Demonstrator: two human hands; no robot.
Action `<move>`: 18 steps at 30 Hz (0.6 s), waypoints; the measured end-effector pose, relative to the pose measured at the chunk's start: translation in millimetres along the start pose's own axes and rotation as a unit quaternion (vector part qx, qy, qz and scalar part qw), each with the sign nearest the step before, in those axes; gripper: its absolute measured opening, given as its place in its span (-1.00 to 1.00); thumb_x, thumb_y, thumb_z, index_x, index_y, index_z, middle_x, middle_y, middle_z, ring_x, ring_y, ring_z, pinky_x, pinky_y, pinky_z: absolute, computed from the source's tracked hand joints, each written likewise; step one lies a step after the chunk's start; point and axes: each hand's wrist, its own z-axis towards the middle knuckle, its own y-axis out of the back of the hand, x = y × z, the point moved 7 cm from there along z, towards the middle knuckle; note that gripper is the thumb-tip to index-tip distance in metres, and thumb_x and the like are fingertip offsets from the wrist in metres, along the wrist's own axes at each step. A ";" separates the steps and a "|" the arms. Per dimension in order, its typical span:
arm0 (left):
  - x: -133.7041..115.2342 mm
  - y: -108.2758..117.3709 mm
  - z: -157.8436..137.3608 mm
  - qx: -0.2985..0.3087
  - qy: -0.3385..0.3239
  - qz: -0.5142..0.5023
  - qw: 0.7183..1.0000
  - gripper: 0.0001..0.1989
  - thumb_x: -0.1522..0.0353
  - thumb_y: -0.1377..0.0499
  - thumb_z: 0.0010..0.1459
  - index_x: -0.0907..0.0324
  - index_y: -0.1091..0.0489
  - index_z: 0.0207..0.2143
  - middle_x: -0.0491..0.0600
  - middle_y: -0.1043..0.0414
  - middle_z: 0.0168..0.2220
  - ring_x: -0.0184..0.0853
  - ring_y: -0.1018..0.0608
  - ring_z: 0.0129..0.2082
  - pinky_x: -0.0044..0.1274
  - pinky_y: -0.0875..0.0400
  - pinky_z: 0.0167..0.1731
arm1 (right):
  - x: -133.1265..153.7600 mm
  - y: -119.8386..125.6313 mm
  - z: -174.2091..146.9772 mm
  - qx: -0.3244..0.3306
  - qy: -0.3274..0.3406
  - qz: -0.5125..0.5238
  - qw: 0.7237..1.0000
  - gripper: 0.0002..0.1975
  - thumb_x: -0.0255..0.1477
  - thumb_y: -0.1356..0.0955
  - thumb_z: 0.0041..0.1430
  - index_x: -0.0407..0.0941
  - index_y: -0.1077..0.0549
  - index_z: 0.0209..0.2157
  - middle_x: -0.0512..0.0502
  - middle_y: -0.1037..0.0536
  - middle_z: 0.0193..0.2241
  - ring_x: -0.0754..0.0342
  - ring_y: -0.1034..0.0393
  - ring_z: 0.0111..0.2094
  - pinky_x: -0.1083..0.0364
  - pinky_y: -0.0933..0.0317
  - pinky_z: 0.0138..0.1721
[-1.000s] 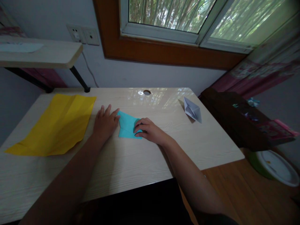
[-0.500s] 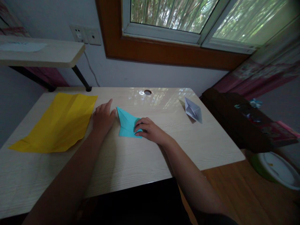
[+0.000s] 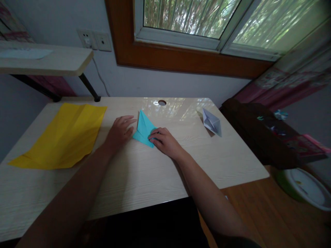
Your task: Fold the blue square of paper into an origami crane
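A turquoise sheet of folded paper (image 3: 143, 128) lies on the table, its pointed tip toward the window and creases across its face. My right hand (image 3: 165, 142) has its fingers curled on the paper's right edge, gripping it and hiding that corner. Just left of the paper, my left hand (image 3: 121, 131) is open, fingers spread toward the paper with nothing in them. The left fingertips are close to the paper's left side; whether they touch it I cannot tell.
A large yellow sheet of paper (image 3: 64, 137) lies on the left of the pale table (image 3: 144, 175). At the right stands a folded white paper piece (image 3: 212, 122). A raised shelf (image 3: 64, 65) sits at the back left, and a round cable hole (image 3: 162, 102) near the back edge.
The turquoise paper has turned clockwise in my right hand, its tip now pointing more toward the window. My left hand has moved right and spread its fingers beside it.
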 end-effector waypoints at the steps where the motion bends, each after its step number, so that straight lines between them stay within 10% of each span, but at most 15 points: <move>1: -8.0 -4.9 -0.9 0.033 -0.037 -0.011 0.999 -0.63 0.29 -0.03 0.39 0.09 -0.42 0.16 0.06 -0.40 0.23 -0.13 -0.38 0.27 -0.15 -0.25 0.30 | 0.1 0.2 -0.1 -0.001 0.003 0.000 1.000 -0.82 -0.44 -0.35 0.38 -0.01 -0.60 -0.08 -0.14 -0.58 -0.07 -0.03 -0.42 -0.01 -0.10 -0.26 0.08; 18: -22.9 -32.8 -13.3 0.181 -0.111 0.076 0.974 -0.58 0.29 -0.05 0.42 -0.10 -0.36 0.27 0.02 -0.23 0.38 -0.07 -0.24 0.40 -0.09 -0.14 0.34 | -1.2 5.1 -1.1 -0.035 -0.003 -0.021 0.999 -0.79 -0.52 -0.37 0.29 -0.06 -0.58 -0.08 -0.18 -0.60 -0.01 -0.07 -0.43 0.03 -0.13 -0.25 0.14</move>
